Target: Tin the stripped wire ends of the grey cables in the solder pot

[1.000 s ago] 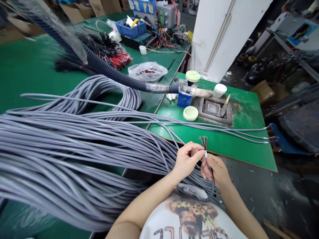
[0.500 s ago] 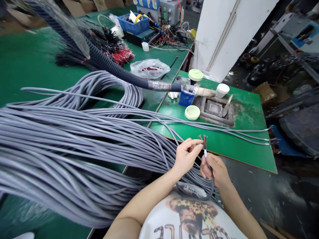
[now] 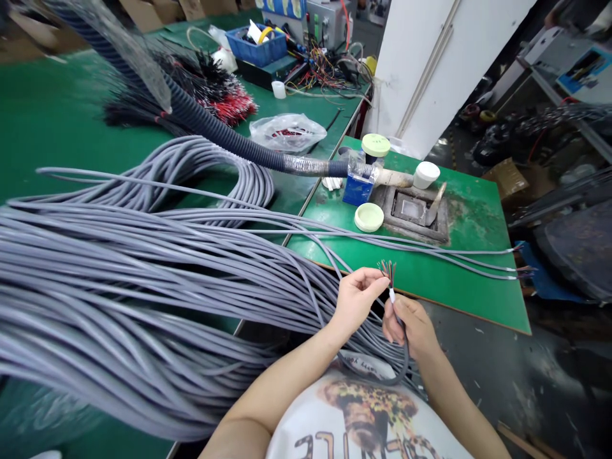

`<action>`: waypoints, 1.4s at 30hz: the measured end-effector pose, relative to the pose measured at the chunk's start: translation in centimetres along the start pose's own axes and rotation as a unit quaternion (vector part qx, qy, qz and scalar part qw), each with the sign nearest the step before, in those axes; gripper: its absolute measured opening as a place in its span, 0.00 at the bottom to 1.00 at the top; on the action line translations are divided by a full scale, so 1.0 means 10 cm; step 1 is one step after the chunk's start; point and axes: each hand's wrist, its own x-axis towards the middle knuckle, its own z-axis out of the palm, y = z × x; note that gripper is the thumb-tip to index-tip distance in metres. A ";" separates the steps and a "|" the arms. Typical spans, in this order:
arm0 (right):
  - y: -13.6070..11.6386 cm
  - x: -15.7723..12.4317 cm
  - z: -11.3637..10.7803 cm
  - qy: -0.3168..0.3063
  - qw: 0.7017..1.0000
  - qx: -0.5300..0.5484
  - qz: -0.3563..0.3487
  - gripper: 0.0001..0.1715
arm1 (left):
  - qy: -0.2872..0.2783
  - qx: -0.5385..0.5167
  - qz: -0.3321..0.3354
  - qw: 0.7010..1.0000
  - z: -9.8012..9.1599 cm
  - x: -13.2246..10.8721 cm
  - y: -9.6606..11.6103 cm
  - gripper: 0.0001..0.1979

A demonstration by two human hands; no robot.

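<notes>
My right hand (image 3: 412, 326) is closed round the end of a grey cable (image 3: 405, 357) that loops down toward my chest. Thin coloured wires (image 3: 388, 270) fan out of the cable's stripped tip just above that hand. My left hand (image 3: 357, 298) is beside them, its fingertips pinched at the wires. Both hands are held in front of me, near the front edge of a small green table (image 3: 459, 293).
A big bundle of grey cables (image 3: 119, 287) covers the green bench on the left. On the small table stand a blue box (image 3: 356, 188), round lids (image 3: 368, 217), a white cup (image 3: 425, 173) and a metal pot (image 3: 414, 210). A corrugated black hose (image 3: 215, 131) runs across. Three cables (image 3: 454, 255) lie over the small table.
My left fingertips have shifted slightly along the coloured wires; the wire fan looks a little more gathered. The right hand has held its grip on the cable.
</notes>
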 end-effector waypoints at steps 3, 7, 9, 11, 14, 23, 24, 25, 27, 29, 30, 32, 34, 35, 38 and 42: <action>0.01 0.00 0.00 -0.001 1.000 -0.011 0.002 0.17 | 0.002 0.004 0.026 1.000 0.01 -0.03 0.01 0.10; 0.02 0.01 0.01 0.011 1.000 -0.028 0.007 0.18 | 0.000 0.012 0.014 1.000 0.02 -0.01 0.05 0.10; 0.02 0.01 0.02 0.016 0.999 -0.033 0.011 0.18 | 0.000 0.014 0.004 1.000 0.01 0.00 0.07 0.10; 0.01 0.01 0.03 0.019 0.999 -0.042 0.013 0.18 | -0.002 0.017 0.000 1.000 0.00 0.01 0.07 0.11; 0.00 0.01 0.03 0.022 0.998 -0.060 0.014 0.18 | -0.011 0.025 -0.002 1.000 -0.02 0.02 0.06 0.12; -0.02 0.00 0.00 0.019 0.997 -0.072 0.009 0.17 | -0.043 0.069 0.010 0.997 -0.03 0.04 0.07 0.10; -0.01 0.00 0.01 0.022 0.997 -0.070 0.010 0.17 | -0.035 0.077 0.023 0.996 -0.03 0.03 0.06 0.10; -0.01 0.00 0.02 0.028 0.997 -0.070 0.010 0.17 | -0.022 0.090 0.046 0.995 -0.03 0.02 0.04 0.09; -0.01 0.00 0.05 0.049 0.996 -0.071 0.005 0.18 | 0.004 0.146 0.127 0.981 -0.03 -0.02 -0.01 0.07; -0.03 0.01 0.08 0.071 0.995 -0.067 -0.002 0.18 | 0.010 0.220 0.227 0.949 -0.05 -0.05 -0.06 0.05; -0.04 0.02 0.10 0.076 0.995 -0.060 -0.003 0.17 | 0.003 0.249 0.271 0.930 -0.06 -0.06 -0.08 0.05; -0.08 0.04 0.12 0.075 0.996 -0.042 -0.003 0.16 | -0.021 0.279 0.321 0.905 -0.08 -0.09 -0.13 0.04; -0.13 0.06 0.14 0.077 0.996 -0.035 -0.010 0.16 | -0.035 0.273 0.326 0.905 -0.08 -0.11 -0.18 0.03; -0.15 0.08 0.14 0.085 0.995 -0.040 -0.017 0.16 | -0.035 0.258 0.312 0.914 -0.06 -0.11 -0.19 0.04; -0.19 0.12 0.15 0.122 0.987 -0.091 -0.052 0.14 | -0.027 0.145 0.202 0.968 0.00 -0.14 -0.20 0.06; -0.21 0.17 0.16 0.176 0.951 -0.208 -0.145 0.17 | -0.020 -0.046 0.048 0.998 0.12 -0.12 -0.16 0.12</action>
